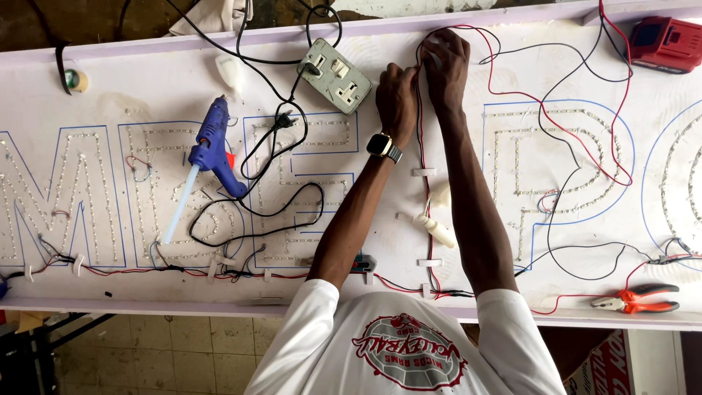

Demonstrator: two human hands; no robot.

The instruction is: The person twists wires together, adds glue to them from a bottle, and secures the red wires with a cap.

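Note:
My left hand, with a watch on its wrist, is closed on the red and black wire pair that runs down the white sign board. My right hand presses its fingers onto the same wires near the board's far edge, where they bend toward the right. The two hands are side by side and touching. The wires pass under small white clips and reach the near edge. What lies under my right fingers is hidden.
A blue glue gun lies to the left, its black cord looping to a white socket box. White glue bottles rest between my forearms. Orange pliers lie at the near right, a red battery pack at the far right.

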